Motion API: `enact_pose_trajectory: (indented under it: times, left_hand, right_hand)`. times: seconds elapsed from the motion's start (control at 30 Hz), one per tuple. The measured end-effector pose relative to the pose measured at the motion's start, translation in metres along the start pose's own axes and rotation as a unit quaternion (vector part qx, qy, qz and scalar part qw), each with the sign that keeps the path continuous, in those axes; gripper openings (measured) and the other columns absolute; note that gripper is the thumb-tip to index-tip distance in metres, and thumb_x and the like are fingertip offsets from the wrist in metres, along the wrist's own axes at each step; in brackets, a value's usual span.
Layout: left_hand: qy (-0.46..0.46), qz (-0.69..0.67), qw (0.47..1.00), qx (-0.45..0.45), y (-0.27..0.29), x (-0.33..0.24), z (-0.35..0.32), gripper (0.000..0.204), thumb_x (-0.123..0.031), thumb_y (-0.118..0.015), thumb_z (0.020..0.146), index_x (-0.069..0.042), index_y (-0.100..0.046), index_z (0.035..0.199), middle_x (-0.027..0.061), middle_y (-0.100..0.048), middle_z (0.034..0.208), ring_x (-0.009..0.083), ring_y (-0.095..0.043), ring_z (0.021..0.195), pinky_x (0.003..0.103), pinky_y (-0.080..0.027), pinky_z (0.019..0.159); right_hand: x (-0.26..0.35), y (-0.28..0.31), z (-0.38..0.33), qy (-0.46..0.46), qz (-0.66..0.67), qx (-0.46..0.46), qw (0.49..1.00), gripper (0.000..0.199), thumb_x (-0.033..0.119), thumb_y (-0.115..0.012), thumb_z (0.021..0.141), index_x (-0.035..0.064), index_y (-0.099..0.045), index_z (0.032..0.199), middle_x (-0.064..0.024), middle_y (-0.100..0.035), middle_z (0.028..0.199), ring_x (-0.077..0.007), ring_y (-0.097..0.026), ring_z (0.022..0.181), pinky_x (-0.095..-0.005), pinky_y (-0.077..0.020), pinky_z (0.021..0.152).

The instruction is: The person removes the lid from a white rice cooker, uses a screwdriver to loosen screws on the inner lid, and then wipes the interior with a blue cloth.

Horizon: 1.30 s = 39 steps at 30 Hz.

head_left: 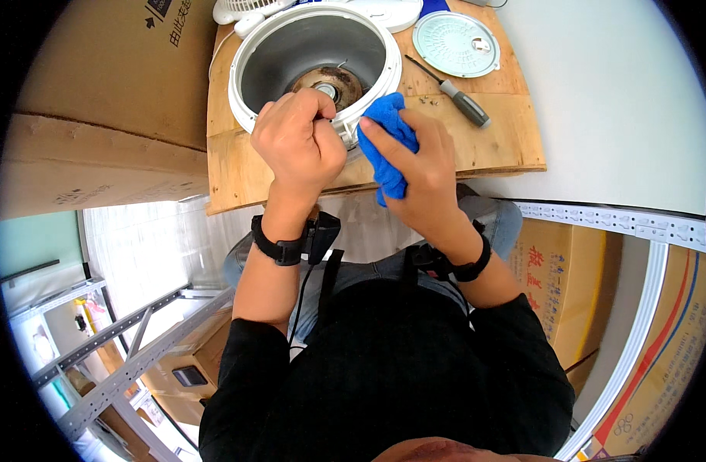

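Observation:
A white rice cooker body [240,92] stands on the wooden table, its dark grey inside and brown-stained round heating plate [349,79] facing up. Over its near rim my left hand [300,142] is closed in a fist. Whatever its fingers hold, if anything, is hidden. My right hand [428,169] grips a bunched blue cloth [390,142], which rests against the cooker's near right side. Right of the cooker lies a screwdriver [465,104] with a grey and black handle. Several small screws [428,101] are beside it.
A round pale green cover plate [454,45] lies at the far right of the wooden table [514,138]. White fan-like parts [249,9] sit behind the cooker. A tall cardboard box [106,146] borders the table's left, a white panel [599,100] its right.

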State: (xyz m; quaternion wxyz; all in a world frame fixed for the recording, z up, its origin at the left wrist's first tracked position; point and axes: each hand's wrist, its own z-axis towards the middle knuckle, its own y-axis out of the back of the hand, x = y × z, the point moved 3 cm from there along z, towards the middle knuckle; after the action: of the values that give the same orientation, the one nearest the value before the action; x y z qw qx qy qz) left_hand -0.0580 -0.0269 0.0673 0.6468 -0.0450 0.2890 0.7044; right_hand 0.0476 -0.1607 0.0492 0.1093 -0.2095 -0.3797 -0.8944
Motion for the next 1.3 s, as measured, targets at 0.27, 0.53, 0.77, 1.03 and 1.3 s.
enact_pose_trajectory:
  times: [0.27, 0.53, 0.77, 1.03, 1.3]
  left_hand:
    - [-0.002, -0.007, 1.000, 0.002, 0.001, -0.001, 0.001, 0.013, 0.003, -0.048, 0.061, -0.008, -0.054, 0.061, 0.0059, -0.050, 0.053, 0.0244, -0.049, 0.046, 0.033, -0.033, 0.049]
    - [-0.006, -0.013, 1.000, -0.005, -0.001, 0.000, -0.001, 0.012, 0.002, -0.049, 0.060, -0.008, -0.054, 0.061, 0.0058, -0.051, 0.054, 0.0229, -0.049, 0.047, 0.031, -0.031, 0.050]
    - [-0.004, -0.007, 1.000, -0.008, -0.001, -0.001, -0.002, 0.010, 0.001, -0.049, 0.060, -0.008, -0.054, 0.060, 0.0059, -0.051, 0.055, 0.0233, -0.049, 0.048, 0.033, -0.031, 0.050]
    - [-0.009, -0.012, 1.000, -0.008, 0.000, 0.001, -0.002, 0.011, 0.002, -0.048, 0.060, -0.008, -0.054, 0.061, 0.0053, -0.052, 0.056, 0.0223, -0.049, 0.049, 0.032, -0.032, 0.051]
    - [-0.008, -0.017, 1.000, -0.022, -0.004, -0.002, -0.001, 0.013, 0.002, -0.048, 0.060, -0.009, -0.053, 0.061, 0.0036, -0.050, 0.054, 0.0207, -0.046, 0.047, 0.031, -0.031, 0.050]
  right_hand:
    - [-0.025, 0.006, 0.007, -0.042, 0.039, -0.046, 0.997, 0.067, -0.005, -0.068, 0.062, 0.0132, -0.067, 0.126, -0.0177, -0.057, 0.117, -0.0368, -0.058, 0.100, -0.0407, -0.0488, 0.084]
    - [-0.014, -0.003, 0.002, -0.032, 0.002, -0.061, 0.998, 0.056, 0.004, -0.073, 0.063, 0.0158, -0.069, 0.117, -0.0149, -0.058, 0.115, -0.0355, -0.057, 0.101, -0.0447, -0.0427, 0.083]
    - [-0.007, -0.004, -0.002, -0.007, -0.027, -0.052, 0.998, 0.052, 0.009, -0.074, 0.063, 0.0160, -0.070, 0.114, -0.0126, -0.058, 0.113, -0.0346, -0.057, 0.099, -0.0445, -0.0419, 0.081]
    - [-0.013, -0.004, 0.000, -0.004, -0.054, -0.059, 0.997, 0.052, 0.010, -0.075, 0.064, 0.0248, -0.069, 0.114, -0.0109, -0.058, 0.113, -0.0330, -0.056, 0.096, -0.0439, -0.0398, 0.075]
    - [0.000, -0.003, -0.006, -0.003, -0.101, -0.053, 0.994, 0.053, 0.011, -0.075, 0.064, 0.0247, -0.069, 0.115, -0.0089, -0.058, 0.115, -0.0315, -0.056, 0.097, -0.0435, -0.0380, 0.076]
